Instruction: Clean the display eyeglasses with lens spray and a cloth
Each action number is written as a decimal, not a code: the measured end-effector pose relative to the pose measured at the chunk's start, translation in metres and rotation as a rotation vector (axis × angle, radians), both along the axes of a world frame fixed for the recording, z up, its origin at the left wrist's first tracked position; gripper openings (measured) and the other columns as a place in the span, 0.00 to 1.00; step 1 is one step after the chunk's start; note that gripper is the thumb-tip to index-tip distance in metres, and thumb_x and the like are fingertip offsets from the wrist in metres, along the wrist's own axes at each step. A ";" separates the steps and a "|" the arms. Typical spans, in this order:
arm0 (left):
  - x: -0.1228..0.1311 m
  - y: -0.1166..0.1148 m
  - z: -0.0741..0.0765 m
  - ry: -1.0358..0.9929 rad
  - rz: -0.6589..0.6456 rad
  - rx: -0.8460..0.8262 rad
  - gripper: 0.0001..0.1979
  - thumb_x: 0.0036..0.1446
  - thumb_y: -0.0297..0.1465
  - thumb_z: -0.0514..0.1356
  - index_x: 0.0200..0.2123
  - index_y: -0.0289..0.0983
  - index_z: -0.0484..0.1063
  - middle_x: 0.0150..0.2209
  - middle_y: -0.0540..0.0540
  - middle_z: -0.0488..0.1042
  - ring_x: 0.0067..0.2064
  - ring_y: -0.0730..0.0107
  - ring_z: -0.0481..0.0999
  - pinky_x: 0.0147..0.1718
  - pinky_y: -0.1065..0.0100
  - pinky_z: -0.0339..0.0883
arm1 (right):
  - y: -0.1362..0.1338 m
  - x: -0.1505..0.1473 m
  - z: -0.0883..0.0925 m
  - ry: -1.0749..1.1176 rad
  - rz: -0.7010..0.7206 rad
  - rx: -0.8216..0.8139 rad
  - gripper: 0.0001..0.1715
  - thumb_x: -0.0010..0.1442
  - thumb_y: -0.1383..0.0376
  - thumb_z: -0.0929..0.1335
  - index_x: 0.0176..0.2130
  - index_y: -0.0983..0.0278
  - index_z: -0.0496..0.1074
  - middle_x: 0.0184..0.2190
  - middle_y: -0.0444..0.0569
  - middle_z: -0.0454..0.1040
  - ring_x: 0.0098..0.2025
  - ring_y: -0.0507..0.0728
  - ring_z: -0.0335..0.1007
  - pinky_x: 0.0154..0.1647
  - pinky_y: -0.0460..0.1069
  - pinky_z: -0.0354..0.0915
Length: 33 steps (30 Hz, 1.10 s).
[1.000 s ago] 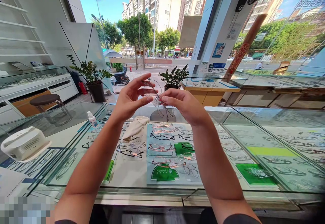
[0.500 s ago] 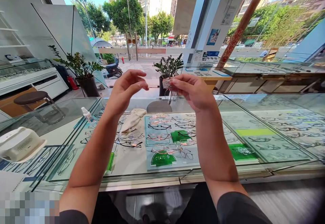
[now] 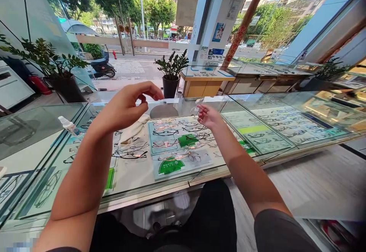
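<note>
My right hand (image 3: 210, 116) pinches a pair of thin-rimmed eyeglasses (image 3: 195, 109) by one end, above the far part of the glass counter. A small pale piece, perhaps a tag, shows at the top of the glasses. My left hand (image 3: 130, 103) is raised over the counter on the left with nothing in it, its fingers bent and apart. Below it lies a cream cloth (image 3: 135, 129). Between my arms, several glasses frames (image 3: 165, 132) lie in rows on a pale blue display board (image 3: 158, 176) with green cards.
A white spray bottle (image 3: 68, 125) stands left of my left forearm. The glass counter (image 3: 197, 174) runs across in front of me, with more frames (image 3: 286, 122) at right. Beyond it are a round stool (image 3: 164, 111) and a potted plant (image 3: 170, 78).
The view has turned right and down. My right hand has moved lower with the eyeglasses, farther from my left hand. My left hand's fingers now bend more downward.
</note>
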<state>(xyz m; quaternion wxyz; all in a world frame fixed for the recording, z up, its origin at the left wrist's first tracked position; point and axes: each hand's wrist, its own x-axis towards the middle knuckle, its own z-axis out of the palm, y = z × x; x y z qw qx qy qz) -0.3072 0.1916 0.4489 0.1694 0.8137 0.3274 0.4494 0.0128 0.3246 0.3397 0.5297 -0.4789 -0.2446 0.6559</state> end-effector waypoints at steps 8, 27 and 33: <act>0.001 -0.002 0.000 0.053 0.021 0.001 0.18 0.50 0.22 0.60 0.41 0.44 0.84 0.41 0.46 0.84 0.43 0.58 0.81 0.44 0.58 0.78 | 0.000 -0.029 -0.028 0.166 -0.040 -0.102 0.06 0.76 0.64 0.65 0.45 0.62 0.71 0.29 0.42 0.72 0.24 0.48 0.67 0.23 0.42 0.65; 0.003 -0.010 0.005 0.157 0.032 0.029 0.19 0.51 0.23 0.57 0.42 0.44 0.83 0.38 0.46 0.83 0.40 0.62 0.81 0.37 0.63 0.74 | 0.002 -0.052 -0.031 0.220 -0.097 -0.176 0.02 0.76 0.66 0.63 0.48 0.59 0.65 0.35 0.46 0.73 0.23 0.47 0.63 0.17 0.39 0.62; 0.006 -0.012 0.005 0.187 0.004 -0.002 0.22 0.49 0.23 0.55 0.44 0.42 0.81 0.41 0.45 0.83 0.43 0.61 0.80 0.39 0.62 0.75 | -0.018 -0.046 -0.019 0.124 -0.013 -0.037 0.04 0.72 0.70 0.67 0.42 0.61 0.70 0.28 0.42 0.72 0.22 0.47 0.60 0.18 0.39 0.60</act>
